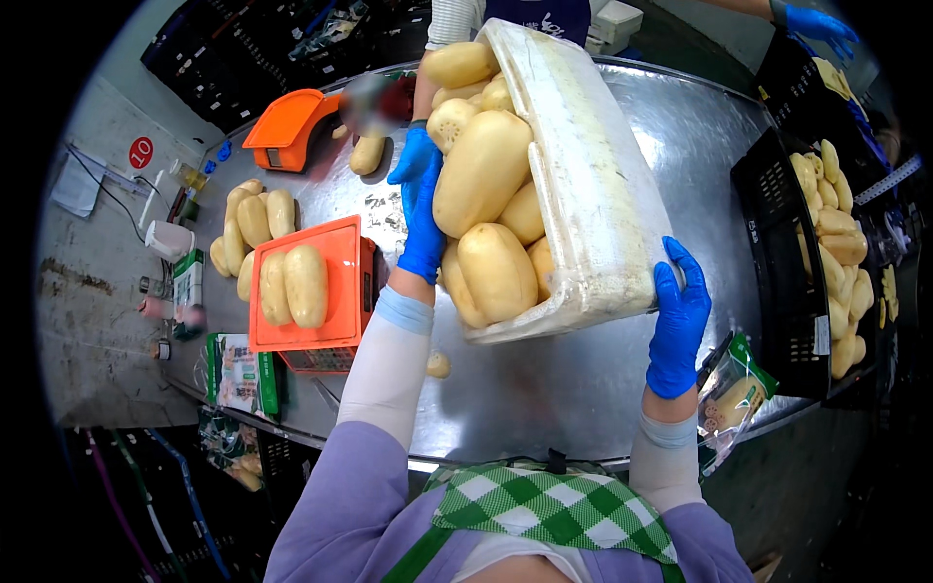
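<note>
A white foam box is tipped on its side over the steel table, its mouth turned left and heaped with peeled lotus roots. My blue-gloved left hand lies against the roots at the mouth, fingers stretched upward. My right hand, also gloved in blue, grips the box's lower right corner. A co-worker's blue-gloved hand is beside my left fingers, partly covered. Beneath the box, a small piece of lotus root sits on the steel table.
Left stands an orange-topped scale bearing two lotus roots; more roots lie behind it. Another orange scale is farther back. A black crate of roots stands right. Printed bags lie near both front corners.
</note>
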Demonstrator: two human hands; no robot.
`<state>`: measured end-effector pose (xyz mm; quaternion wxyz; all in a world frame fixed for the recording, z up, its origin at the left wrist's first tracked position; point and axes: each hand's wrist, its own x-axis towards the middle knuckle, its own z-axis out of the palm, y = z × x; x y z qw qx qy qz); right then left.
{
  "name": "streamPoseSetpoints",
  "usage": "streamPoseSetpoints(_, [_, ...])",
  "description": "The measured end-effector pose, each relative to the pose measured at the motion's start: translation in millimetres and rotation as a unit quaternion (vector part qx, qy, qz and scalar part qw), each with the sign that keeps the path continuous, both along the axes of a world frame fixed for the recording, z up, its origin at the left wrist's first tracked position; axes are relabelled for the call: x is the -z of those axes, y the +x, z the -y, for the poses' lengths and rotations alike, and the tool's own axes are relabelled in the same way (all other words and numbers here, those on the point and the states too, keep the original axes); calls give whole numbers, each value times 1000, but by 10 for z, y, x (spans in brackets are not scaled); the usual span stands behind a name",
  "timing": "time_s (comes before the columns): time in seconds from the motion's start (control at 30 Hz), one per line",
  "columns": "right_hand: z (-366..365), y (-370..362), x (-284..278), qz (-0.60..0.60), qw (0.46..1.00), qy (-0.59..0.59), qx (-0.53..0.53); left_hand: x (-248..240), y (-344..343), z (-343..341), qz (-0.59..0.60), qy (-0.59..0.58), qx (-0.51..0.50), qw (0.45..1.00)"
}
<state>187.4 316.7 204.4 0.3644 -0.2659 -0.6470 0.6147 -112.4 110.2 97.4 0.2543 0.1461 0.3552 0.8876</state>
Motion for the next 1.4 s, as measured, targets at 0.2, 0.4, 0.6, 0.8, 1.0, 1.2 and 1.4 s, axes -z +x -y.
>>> streamPoseSetpoints(0.2, [-47, -25, 200, -34, 999, -3, 28, -173, 105, -81, -64, -29, -44, 997])
streamPoseSetpoints(0.4, [-34, -36, 218, -45, 997, 48, 27, -363, 195, -135, -195, -108, -73, 972])
streamPoseSetpoints(0.6, [-92, -62, 251, -55, 995, 69, 45, -299, 217, -91, -50, -53, -72, 995])
streamPoseSetpoints(0.8, [-367, -332, 158, -66, 985, 152, 43, -383, 644, -180, -49, -41, -111, 992])
streamPoseSetpoints(1.0, [-520, -561, -30, -59, 948, 312, 8, 40, 849, -126, 9, -95, -135, 986])
streamPoseSetpoints(1.2, [-1140, -676, 41, -69, 961, 264, -51, 295, 1074, 0, -59, -262, -125, 955])
streamPoseSetpoints(1.4, [-1476, -700, 50, -62, 973, 207, -84, 428, 1177, 27, -189, -381, -110, 898])
